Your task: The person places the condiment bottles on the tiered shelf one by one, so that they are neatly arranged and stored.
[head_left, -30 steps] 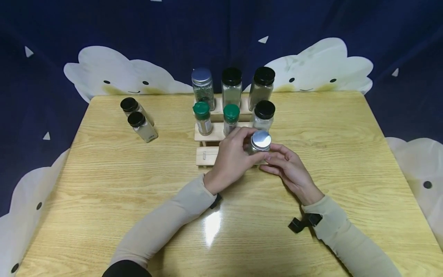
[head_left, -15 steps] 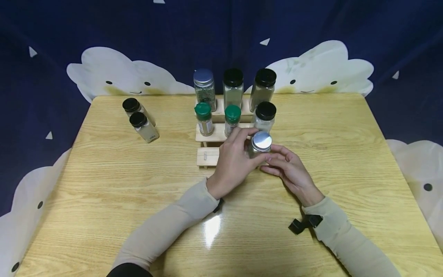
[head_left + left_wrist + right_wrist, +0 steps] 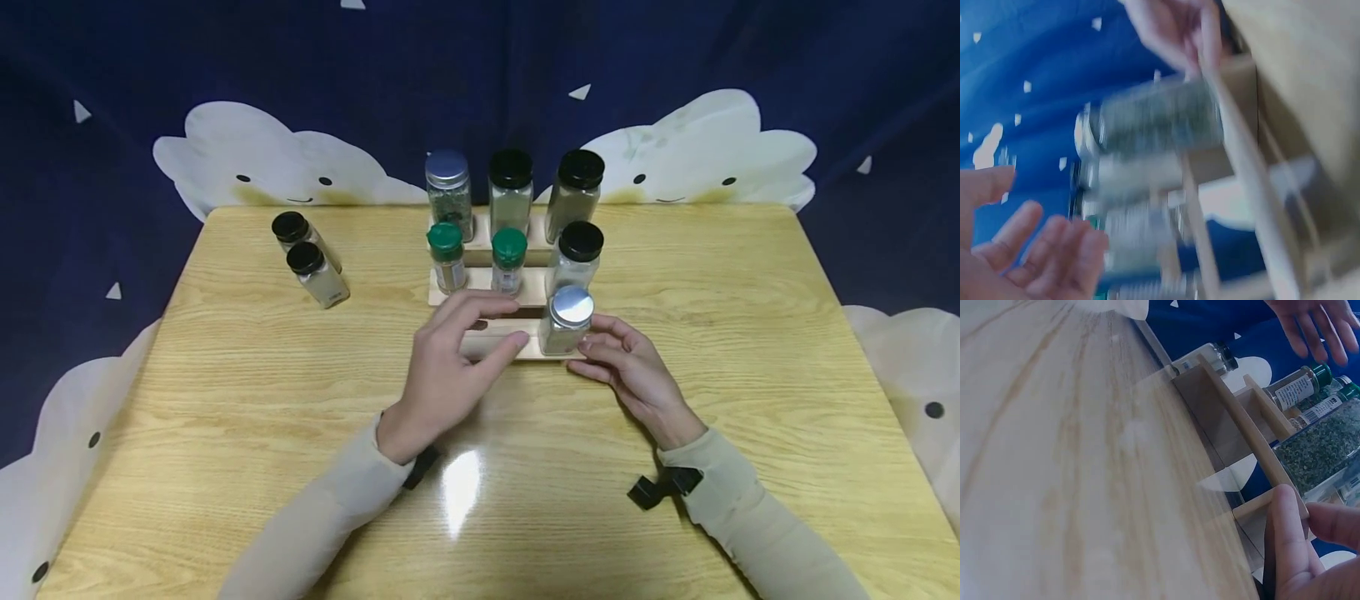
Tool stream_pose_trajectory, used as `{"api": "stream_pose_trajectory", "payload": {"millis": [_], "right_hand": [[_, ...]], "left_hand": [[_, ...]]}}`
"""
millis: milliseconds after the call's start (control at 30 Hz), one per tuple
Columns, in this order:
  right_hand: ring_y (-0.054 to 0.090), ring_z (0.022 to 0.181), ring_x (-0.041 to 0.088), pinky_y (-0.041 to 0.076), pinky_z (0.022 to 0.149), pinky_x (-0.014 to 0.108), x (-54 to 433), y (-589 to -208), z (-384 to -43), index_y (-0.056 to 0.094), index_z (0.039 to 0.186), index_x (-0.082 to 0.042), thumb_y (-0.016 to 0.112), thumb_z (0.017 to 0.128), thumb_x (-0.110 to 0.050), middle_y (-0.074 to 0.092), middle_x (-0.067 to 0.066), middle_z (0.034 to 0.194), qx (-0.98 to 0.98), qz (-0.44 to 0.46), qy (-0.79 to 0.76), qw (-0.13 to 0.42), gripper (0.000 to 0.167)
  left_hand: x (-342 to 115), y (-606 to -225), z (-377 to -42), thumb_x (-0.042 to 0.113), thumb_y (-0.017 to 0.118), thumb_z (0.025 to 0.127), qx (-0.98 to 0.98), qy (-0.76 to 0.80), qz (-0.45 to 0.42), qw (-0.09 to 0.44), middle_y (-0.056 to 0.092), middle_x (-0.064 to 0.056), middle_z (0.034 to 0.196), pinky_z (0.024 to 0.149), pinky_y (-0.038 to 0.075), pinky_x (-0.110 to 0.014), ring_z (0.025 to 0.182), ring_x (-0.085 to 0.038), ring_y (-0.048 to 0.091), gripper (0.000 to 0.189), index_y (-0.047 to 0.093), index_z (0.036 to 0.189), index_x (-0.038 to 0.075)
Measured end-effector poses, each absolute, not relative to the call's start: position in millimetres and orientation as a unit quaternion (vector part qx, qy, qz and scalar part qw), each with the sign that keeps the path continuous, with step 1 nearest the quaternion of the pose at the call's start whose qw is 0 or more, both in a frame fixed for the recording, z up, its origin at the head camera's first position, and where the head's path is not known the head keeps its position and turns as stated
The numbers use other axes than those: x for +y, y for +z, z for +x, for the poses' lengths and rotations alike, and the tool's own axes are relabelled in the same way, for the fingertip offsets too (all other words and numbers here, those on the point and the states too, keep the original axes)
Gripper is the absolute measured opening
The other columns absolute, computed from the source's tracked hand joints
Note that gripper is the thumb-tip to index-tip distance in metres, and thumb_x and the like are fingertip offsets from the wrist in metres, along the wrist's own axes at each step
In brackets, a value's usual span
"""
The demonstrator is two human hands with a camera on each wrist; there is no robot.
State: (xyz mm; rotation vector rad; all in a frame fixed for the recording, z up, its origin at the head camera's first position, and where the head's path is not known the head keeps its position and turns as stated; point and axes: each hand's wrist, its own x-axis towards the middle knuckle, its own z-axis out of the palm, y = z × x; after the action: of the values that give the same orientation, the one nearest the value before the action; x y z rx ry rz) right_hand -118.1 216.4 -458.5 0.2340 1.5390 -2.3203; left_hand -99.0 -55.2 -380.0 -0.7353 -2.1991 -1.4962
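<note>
A glass spice jar (image 3: 566, 329) with a silver lid stands upright at the right end of the lowest tier of the wooden spice rack (image 3: 529, 347). Green dried flakes show through the jar (image 3: 1325, 450) in the right wrist view. My left hand (image 3: 453, 358) is off to the jar's left, thumb and fingers spread, holding nothing. At the rack's front right corner, my right hand (image 3: 637, 375) pinches the rail between thumb and fingers (image 3: 1289, 531). The left wrist view is blurred, with the jar (image 3: 1160, 119) apart from my left hand (image 3: 1041, 256).
Behind, the middle tier bears two green-capped bottles (image 3: 450, 271) (image 3: 507, 271) and a black-lidded jar (image 3: 573, 267). Three taller jars fill the top tier, one with a blue-grey lid (image 3: 450, 200). Two black-lidded jars (image 3: 326, 286) (image 3: 300, 233) stand on the table at left.
My left hand has let go of the silver-lidded jar and moved left, leaving it on the lowest tier. My right hand stays at the rack's corner.
</note>
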Motion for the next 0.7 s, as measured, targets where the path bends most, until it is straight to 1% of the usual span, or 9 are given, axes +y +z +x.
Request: {"api": "stream_pose_trajectory", "payload": {"millis": [133, 233, 333, 433, 500, 567, 700], "right_hand": [[0.074, 0.098, 0.018, 0.066, 0.097, 0.038, 216, -459, -118, 0.05, 0.144, 0.001, 0.054, 0.107, 0.015, 0.07, 0.008, 0.105, 0.536, 0.083, -0.822, 0.174, 0.04], [0.074, 0.098, 0.017, 0.066, 0.097, 0.038, 216, -459, -119, 0.05, 0.144, 0.002, 0.053, 0.106, 0.016, 0.07, 0.008, 0.105, 0.536, 0.08, -0.823, 0.173, 0.041], [0.074, 0.1, 0.018, 0.066, 0.097, 0.038, 216, -458, -120, 0.049, 0.144, 0.001, 0.053, 0.107, 0.015, 0.07, 0.008, 0.106, 0.535, 0.076, -0.823, 0.176, 0.04], [0.075, 0.101, 0.018, 0.067, 0.097, 0.038, 216, -457, -119, 0.049, 0.143, 0.001, 0.054, 0.107, 0.015, 0.07, 0.008, 0.107, 0.533, 0.076, -0.824, 0.179, 0.039], [0.075, 0.1, 0.018, 0.067, 0.096, 0.037, 217, -457, -118, 0.049, 0.143, 0.0, 0.053, 0.107, 0.015, 0.071, 0.008, 0.108, 0.532, 0.077, -0.824, 0.179, 0.038], [0.075, 0.1, 0.018, 0.067, 0.096, 0.037, 217, -457, -118, 0.05, 0.142, 0.0, 0.053, 0.107, 0.015, 0.071, 0.008, 0.108, 0.531, 0.077, -0.825, 0.18, 0.038], [0.075, 0.101, 0.018, 0.066, 0.097, 0.038, 218, -458, -116, 0.051, 0.142, 0.0, 0.054, 0.107, 0.014, 0.072, 0.008, 0.108, 0.529, 0.076, -0.826, 0.179, 0.038]], "left_hand": [[-92, -373, -104, 0.005, 0.079, 0.095, -0.747, -0.563, -0.258, 0.242, 0.075, -0.019, 0.119, 0.093, 0.065, -0.034, 0.106, -0.031, 0.071, 0.022, 0.075, 0.113, -0.007], [-120, -367, -110, 0.004, 0.075, 0.096, -0.728, -0.579, -0.229, 0.286, 0.075, -0.019, 0.115, 0.091, 0.065, -0.031, 0.104, -0.028, 0.071, 0.019, 0.075, 0.108, -0.01], [-145, -365, -116, 0.003, 0.073, 0.097, -0.719, -0.586, -0.181, 0.326, 0.076, -0.014, 0.114, 0.089, 0.064, -0.026, 0.103, -0.021, 0.07, 0.018, 0.076, 0.108, -0.011], [-166, -366, -122, 0.002, 0.074, 0.098, -0.715, -0.587, -0.128, 0.357, 0.074, -0.006, 0.111, 0.087, 0.062, -0.024, 0.102, -0.019, 0.069, 0.02, 0.076, 0.112, -0.012], [-178, -369, -126, 0.002, 0.075, 0.097, -0.711, -0.59, -0.093, 0.371, 0.073, -0.002, 0.111, 0.087, 0.06, -0.024, 0.103, -0.02, 0.068, 0.023, 0.076, 0.116, -0.01], [-189, -373, -130, 0.003, 0.077, 0.096, -0.706, -0.597, -0.056, 0.376, 0.072, -0.001, 0.113, 0.088, 0.058, -0.025, 0.106, -0.023, 0.068, 0.025, 0.076, 0.118, -0.007], [-205, -384, -139, 0.002, 0.081, 0.092, -0.714, -0.6, -0.003, 0.361, 0.07, -0.002, 0.123, 0.094, 0.057, -0.027, 0.116, -0.027, 0.064, 0.035, 0.074, 0.126, -0.002]]}}
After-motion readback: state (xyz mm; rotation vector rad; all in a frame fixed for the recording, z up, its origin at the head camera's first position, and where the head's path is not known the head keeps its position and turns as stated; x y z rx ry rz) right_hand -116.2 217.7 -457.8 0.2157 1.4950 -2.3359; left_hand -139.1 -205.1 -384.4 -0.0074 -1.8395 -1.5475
